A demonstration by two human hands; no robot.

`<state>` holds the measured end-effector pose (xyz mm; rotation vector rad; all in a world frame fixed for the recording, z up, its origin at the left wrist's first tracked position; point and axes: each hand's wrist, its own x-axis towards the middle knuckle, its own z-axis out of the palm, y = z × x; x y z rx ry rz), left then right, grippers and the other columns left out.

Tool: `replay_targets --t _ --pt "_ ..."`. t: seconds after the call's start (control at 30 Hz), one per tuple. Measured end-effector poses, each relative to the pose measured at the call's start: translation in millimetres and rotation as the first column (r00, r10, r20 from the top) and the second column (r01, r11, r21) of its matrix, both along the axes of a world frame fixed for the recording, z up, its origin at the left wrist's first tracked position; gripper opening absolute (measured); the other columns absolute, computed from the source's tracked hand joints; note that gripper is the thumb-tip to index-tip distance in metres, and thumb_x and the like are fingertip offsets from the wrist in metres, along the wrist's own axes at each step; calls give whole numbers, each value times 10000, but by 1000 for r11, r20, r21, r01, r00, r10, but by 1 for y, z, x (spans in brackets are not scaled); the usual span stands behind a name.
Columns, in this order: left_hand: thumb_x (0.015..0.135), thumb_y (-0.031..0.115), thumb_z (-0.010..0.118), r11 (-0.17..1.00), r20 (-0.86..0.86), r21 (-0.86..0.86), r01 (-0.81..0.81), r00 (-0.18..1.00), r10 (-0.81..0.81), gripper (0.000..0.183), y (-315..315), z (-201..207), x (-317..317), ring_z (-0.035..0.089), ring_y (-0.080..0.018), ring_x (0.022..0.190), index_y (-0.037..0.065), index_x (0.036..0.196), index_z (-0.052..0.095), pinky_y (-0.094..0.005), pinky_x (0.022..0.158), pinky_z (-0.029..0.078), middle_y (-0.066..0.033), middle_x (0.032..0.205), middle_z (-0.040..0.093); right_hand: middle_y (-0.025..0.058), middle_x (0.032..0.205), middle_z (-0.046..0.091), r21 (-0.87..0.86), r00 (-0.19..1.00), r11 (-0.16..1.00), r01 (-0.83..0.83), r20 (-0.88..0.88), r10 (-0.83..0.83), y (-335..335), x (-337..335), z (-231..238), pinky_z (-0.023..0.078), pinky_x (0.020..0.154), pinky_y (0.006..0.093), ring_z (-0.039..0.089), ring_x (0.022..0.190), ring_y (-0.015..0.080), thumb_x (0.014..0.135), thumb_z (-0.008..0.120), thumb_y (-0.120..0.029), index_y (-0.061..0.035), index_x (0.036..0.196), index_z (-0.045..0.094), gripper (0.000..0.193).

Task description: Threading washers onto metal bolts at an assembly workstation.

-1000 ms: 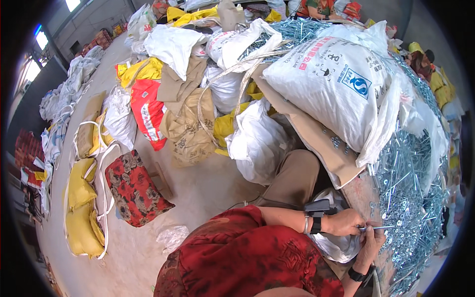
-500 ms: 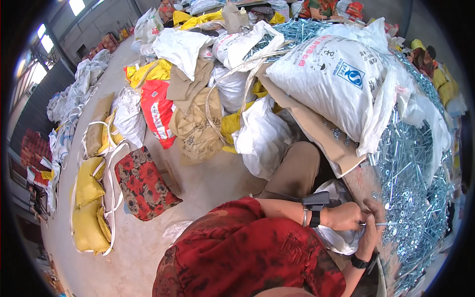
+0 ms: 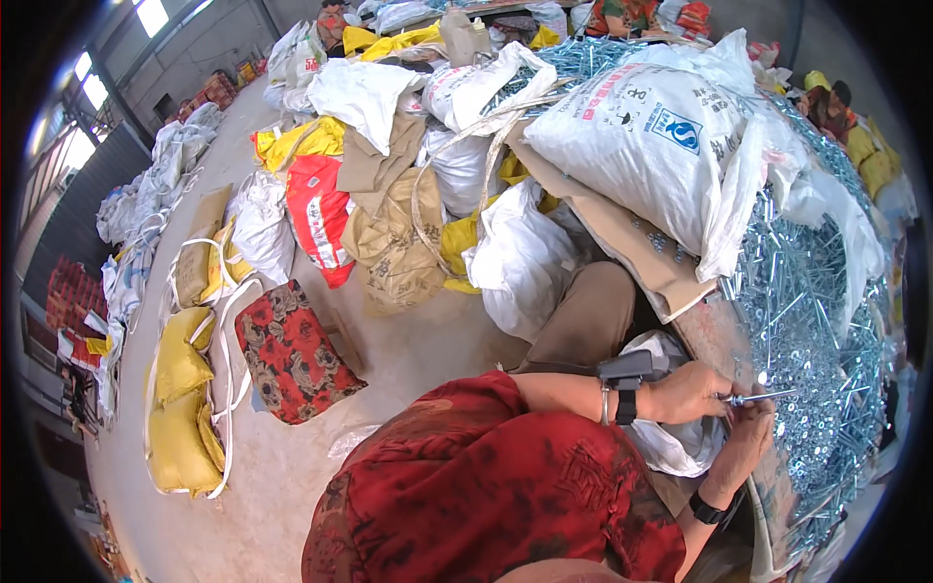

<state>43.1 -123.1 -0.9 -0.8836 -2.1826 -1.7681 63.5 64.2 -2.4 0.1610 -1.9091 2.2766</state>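
A thin, shiny metal bolt (image 3: 773,394) points right, away from my fingers, with what looks like a nut or washer on its near end. My left hand (image 3: 688,393) is closed, its thumb and fingertips pinching that near end. My right hand (image 3: 744,443) is just below, fingers bent together against the bolt; its fingertips are partly hidden. Loose washers (image 3: 805,428) lie heaped just right of my hands, among many long metal rods or bolts (image 3: 777,291). A white plastic bag (image 3: 680,447) lies beneath my left wrist.
A full white woven sack (image 3: 632,146) rests on brown sheeting (image 3: 622,238) over the heap. White, tan and red sacks stand beyond my knee (image 3: 588,311). A floral cushion (image 3: 292,355) and yellow sacks (image 3: 183,418) lie on the left floor. Other people sit farther back.
Both hands have shifted slightly up. My right hand's fingers, raised beside the bolt before, are now bent below it. More of the bolt and its near end shows. The view has shifted slightly.
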Motion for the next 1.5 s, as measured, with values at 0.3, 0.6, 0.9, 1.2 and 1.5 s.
replay_targets --t 0.3,0.6,0.9,1.2,1.5 --pt "773 160 710 986 -84 -165 27 996 -41 200 5 3 21 600 -448 690 -10 775 604 -479 605 446 -252 681 576 102 957 660 169 998 985 23 -56 -13 7 17 19 456 846 333 588 884 162 1041 479 -287 36 1113 640 368" --pt "770 156 704 970 -194 -233 -73 981 27 211 2 6 34 606 -445 669 -1 749 565 -489 584 460 -231 634 566 27 739 581 479 998 876 61 -22 -57 1 19 40 425 600 254 530 665 103 1025 511 -283 18 920 658 351" --pt "738 184 719 944 -276 -270 -191 954 114 202 -1 -4 27 633 -402 639 21 726 601 -481 568 483 -189 607 584 -5 707 555 446 994 890 89 -96 -51 -12 16 44 378 546 240 486 613 67 1016 531 -269 -26 822 614 322" --pt "765 167 705 933 -327 -309 -184 942 78 207 -12 6 40 644 -373 663 15 726 570 -466 562 486 -152 656 606 -31 614 452 532 997 845 59 -72 -24 -12 24 54 319 503 245 424 565 47 1004 581 -248 -25 800 581 302" --pt "760 175 710 917 -432 -320 -239 898 83 202 -4 5 44 659 -344 629 20 723 585 -446 537 502 -150 645 622 -71 592 405 542 990 834 99 -135 -30 10 24 35 214 439 227 326 494 19 988 621 -284 -87 754 561 312"
